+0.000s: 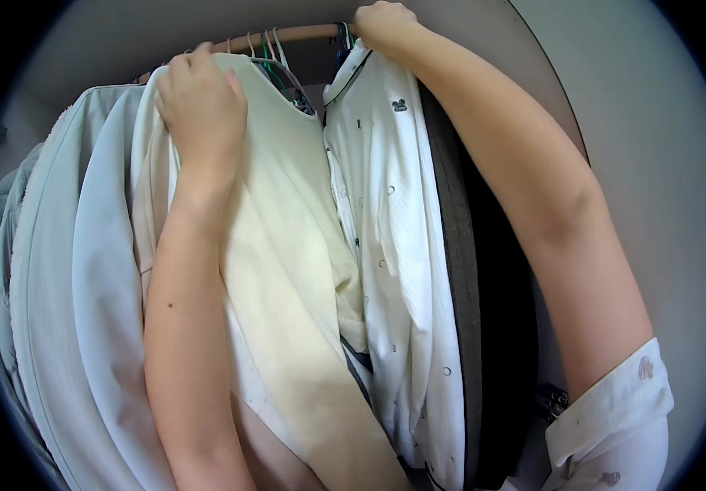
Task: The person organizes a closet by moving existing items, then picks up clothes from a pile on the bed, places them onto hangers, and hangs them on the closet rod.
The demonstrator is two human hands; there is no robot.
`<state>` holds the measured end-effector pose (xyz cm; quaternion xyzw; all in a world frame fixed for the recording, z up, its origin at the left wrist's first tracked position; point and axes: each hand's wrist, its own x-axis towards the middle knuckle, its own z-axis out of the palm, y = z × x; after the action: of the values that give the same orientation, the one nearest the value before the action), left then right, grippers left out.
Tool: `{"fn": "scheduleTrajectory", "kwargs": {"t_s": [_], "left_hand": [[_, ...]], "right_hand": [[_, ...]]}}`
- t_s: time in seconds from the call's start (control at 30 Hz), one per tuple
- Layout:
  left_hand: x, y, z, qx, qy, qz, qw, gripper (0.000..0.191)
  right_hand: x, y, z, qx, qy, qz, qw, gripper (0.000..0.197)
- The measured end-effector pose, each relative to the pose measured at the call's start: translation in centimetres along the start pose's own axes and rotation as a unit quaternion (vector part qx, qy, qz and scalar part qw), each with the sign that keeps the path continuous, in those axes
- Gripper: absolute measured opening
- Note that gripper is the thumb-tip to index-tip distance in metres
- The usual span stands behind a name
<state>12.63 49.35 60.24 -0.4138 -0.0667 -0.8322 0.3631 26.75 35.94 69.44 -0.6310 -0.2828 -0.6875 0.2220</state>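
My left hand lies against the shoulder of a cream knit top, its fingers bent over the upper edge near the rail. Its fingertips are hidden, so I cannot tell if they grip the cloth. Up at the wooden clothes rail, my right hand is closed around the top of a hanger, just above the collar of a white shirt with small dark prints. The hanger's hook is covered by that hand. Between the cream top and the shirt a narrow gap opens near the rail.
Several hanger hooks show on the rail. Pale blue-grey garments and a padded jacket hang on the left. Right of the shirt hang a dark brown garment and a black one. A light panel stands at the right.
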Motion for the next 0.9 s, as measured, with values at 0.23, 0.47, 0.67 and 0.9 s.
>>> {"fn": "scheduleTrajectory", "kwargs": {"t_s": [0.23, 0.47, 0.67, 0.9], "left_hand": [[0.8, 0.4, -2.4, -0.411, -0.179, 0.075, 0.89, 0.038], [3.3, -3.2, -3.1, -0.152, -0.099, -0.12, 0.976, 0.034], [2.5, -3.8, -2.9, -0.068, -0.248, 0.007, 0.966, 0.042], [-1.2, -1.7, -6.6, -0.036, -0.292, 0.104, 0.95, 0.045]], "right_hand": [[-0.1, -3.3, -0.9, 0.526, -0.152, -0.107, 0.83, 0.033], [-2.7, -7.3, -2.6, 0.597, -0.322, -0.038, 0.734, 0.066], [0.1, -9.4, -3.8, 0.514, -0.285, 0.081, 0.805, 0.028], [-2.8, -5.7, 1.2, 0.184, -0.023, 0.024, 0.982, 0.028]]}}
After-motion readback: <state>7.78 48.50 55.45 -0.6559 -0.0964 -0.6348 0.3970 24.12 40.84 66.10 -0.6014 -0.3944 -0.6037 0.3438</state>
